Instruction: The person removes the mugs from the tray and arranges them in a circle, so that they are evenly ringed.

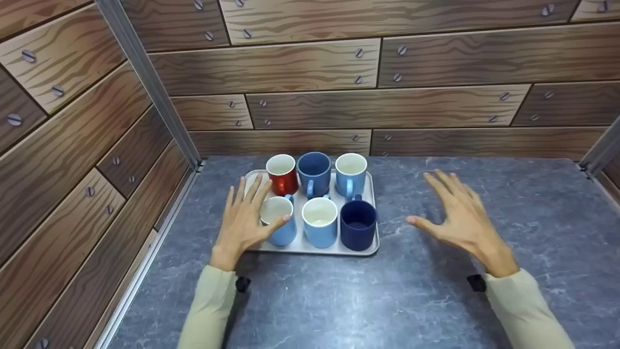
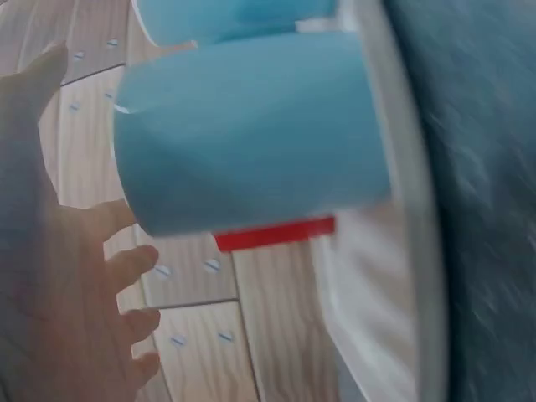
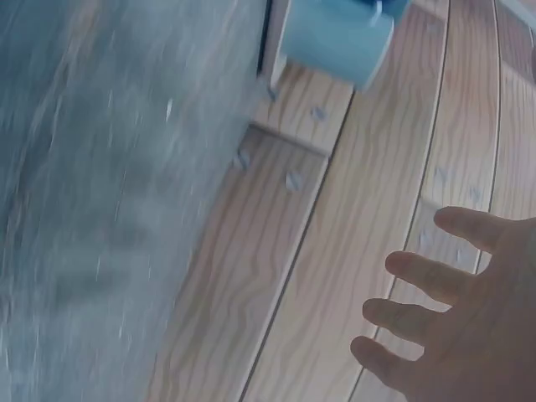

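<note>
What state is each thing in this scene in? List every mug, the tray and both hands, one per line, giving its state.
Red mug: upright, empty.
Mid-blue mug: upright.
Back right light blue mug: upright, empty.
Front left light blue mug: upright, empty, left hand's thumb at its side.
Front middle light blue mug: upright, empty.
Navy mug: upright, empty.
Tray: flat on the table, holding six mugs.
Left hand: open, fingers spread.
Right hand: open, holding nothing.
</note>
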